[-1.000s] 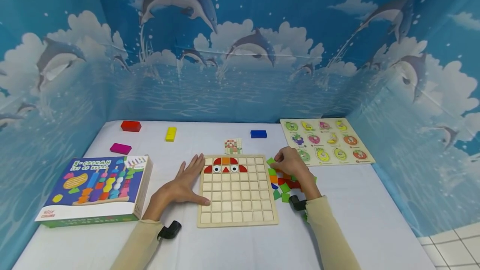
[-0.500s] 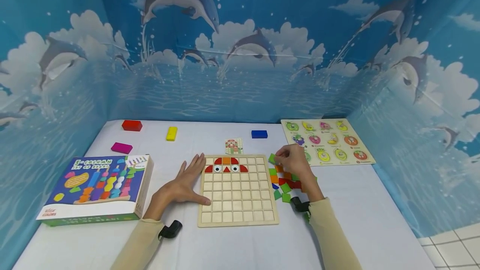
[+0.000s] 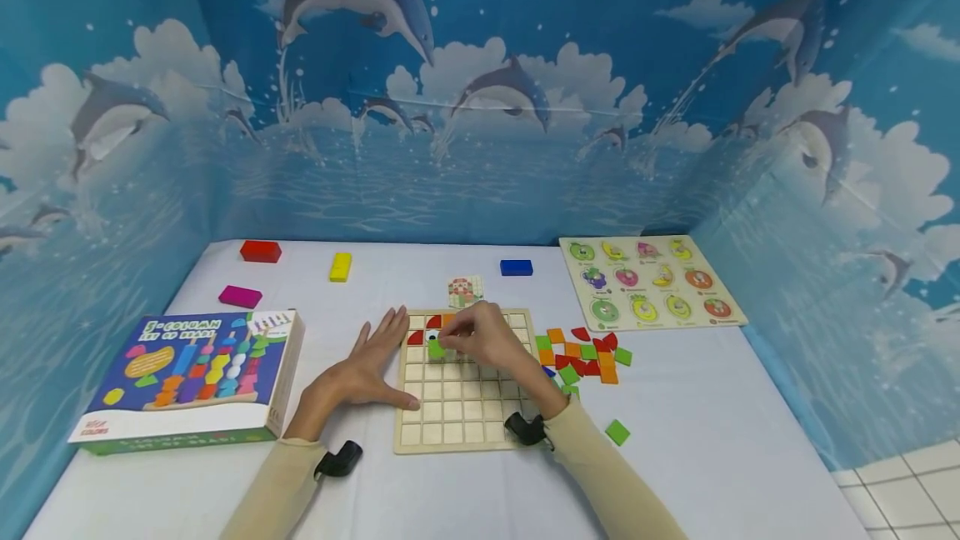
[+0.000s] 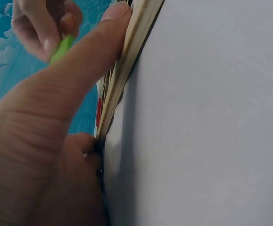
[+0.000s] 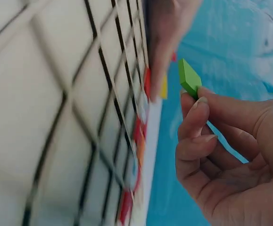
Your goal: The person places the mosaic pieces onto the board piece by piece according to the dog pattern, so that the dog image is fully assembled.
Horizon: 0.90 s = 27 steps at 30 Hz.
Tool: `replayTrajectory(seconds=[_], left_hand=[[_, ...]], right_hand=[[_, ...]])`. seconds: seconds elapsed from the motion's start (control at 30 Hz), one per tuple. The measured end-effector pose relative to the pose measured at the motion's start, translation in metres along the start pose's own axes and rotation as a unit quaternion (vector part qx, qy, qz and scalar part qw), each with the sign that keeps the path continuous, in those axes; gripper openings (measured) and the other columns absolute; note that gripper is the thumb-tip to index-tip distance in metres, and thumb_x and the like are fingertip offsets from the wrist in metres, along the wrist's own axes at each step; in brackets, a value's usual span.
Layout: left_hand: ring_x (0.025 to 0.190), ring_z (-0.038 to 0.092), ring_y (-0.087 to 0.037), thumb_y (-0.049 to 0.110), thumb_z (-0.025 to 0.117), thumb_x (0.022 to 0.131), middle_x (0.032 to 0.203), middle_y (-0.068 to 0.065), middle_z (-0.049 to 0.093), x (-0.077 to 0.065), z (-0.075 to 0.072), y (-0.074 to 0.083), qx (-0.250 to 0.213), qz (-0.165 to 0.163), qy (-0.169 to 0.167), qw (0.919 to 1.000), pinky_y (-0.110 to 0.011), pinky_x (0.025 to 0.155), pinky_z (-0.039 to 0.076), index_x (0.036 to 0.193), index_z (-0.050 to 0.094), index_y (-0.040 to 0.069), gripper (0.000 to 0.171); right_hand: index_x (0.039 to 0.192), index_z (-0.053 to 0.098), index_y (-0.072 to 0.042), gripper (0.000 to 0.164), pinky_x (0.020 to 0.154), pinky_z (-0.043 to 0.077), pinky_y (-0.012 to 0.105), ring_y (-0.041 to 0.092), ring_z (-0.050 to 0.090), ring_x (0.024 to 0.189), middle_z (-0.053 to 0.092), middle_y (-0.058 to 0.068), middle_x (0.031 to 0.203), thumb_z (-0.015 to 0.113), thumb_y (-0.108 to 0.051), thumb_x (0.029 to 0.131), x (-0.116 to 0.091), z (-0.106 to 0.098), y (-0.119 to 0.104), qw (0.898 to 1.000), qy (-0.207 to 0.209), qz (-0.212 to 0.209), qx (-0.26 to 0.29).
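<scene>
My right hand (image 3: 487, 336) pinches a green square tile (image 5: 190, 79) between thumb and fingertips, over the upper left part of a wooden grid board (image 3: 474, 412). In the head view the tile overlaps the cells just below a row of placed pieces. Those pieces include red quarter-rounds (image 3: 415, 338) and eye tiles; the right hand hides several of them. My left hand (image 3: 367, 373) rests at the board's left edge, fingers stretched toward the top corner and thumb lying on the frame. In the left wrist view its thumb (image 4: 86, 66) touches the board's side.
A small picture card (image 3: 463, 292) lies behind the board. Loose green, orange (image 3: 572, 350) and red tiles are scattered to its right. A fruit picture board (image 3: 617, 329) lies at back right, a boxed bead set (image 3: 195, 382) at left. A blue block (image 3: 516, 267) and other colored blocks line the back.
My right hand has picked a green tile from the pile at the right and carried it left over the board. The left hand has stayed in place.
</scene>
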State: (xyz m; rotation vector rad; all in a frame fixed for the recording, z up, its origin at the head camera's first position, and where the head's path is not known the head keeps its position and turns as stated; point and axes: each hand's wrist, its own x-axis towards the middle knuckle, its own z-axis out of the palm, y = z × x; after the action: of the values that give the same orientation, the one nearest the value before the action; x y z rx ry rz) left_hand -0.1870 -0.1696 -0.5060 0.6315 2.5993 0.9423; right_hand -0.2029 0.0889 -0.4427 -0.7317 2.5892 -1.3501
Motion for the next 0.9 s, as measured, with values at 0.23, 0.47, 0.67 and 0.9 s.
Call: replayTrajectory(seconds=[0.23, 0.47, 0.67, 0.9], left_hand=[[0.168, -0.011, -0.032, 0.067, 0.094, 0.07, 0.182, -0.014, -0.001, -0.004, -0.003, 0.007, -0.014, 0.016, -0.007, 0.9997, -0.06, 0.132, -0.014, 0.173, 0.008, 0.003, 0.148], [0.168, -0.01, -0.033, 0.067, 0.094, 0.069, 0.182, -0.014, 0.0, -0.003, -0.002, 0.005, -0.012, 0.016, -0.003, 0.9998, -0.06, 0.132, -0.014, 0.173, 0.009, 0.003, 0.149], [0.168, -0.011, -0.028, 0.067, 0.094, 0.07, 0.182, -0.008, -0.003, -0.001, 0.001, -0.001, 0.007, 0.007, -0.01, 0.9999, -0.057, 0.133, -0.013, 0.174, 0.005, 0.008, 0.149], [0.168, -0.011, -0.024, 0.066, 0.094, 0.07, 0.182, -0.004, -0.003, 0.0, 0.0, -0.004, 0.012, 0.001, -0.002, 0.9999, -0.054, 0.133, -0.012, 0.174, 0.005, 0.01, 0.148]], right_hand=[[0.089, 0.084, 0.001, 0.006, 0.057, 0.054, 0.019, 0.011, 0.069, 0.063, 0.079, 0.008, 0.081, 0.081, 0.003, 0.094, 0.018, 0.032, -0.001, 1.0, -0.02, -0.001, -0.023], [0.087, 0.084, 0.0, 0.006, 0.062, 0.055, 0.021, 0.008, 0.066, 0.068, 0.079, 0.006, 0.081, 0.082, 0.002, 0.093, 0.022, 0.041, -0.003, 0.998, -0.011, 0.008, -0.058], [0.096, 0.086, 0.001, 0.004, 0.067, 0.058, 0.022, 0.011, 0.07, 0.077, 0.081, 0.007, 0.089, 0.082, 0.002, 0.092, 0.022, 0.043, -0.006, 0.997, -0.02, 0.038, -0.067], [0.099, 0.085, 0.003, 0.007, 0.066, 0.058, 0.023, 0.012, 0.07, 0.075, 0.08, 0.009, 0.089, 0.083, 0.002, 0.092, 0.021, 0.043, -0.007, 0.998, -0.019, 0.023, -0.056]])
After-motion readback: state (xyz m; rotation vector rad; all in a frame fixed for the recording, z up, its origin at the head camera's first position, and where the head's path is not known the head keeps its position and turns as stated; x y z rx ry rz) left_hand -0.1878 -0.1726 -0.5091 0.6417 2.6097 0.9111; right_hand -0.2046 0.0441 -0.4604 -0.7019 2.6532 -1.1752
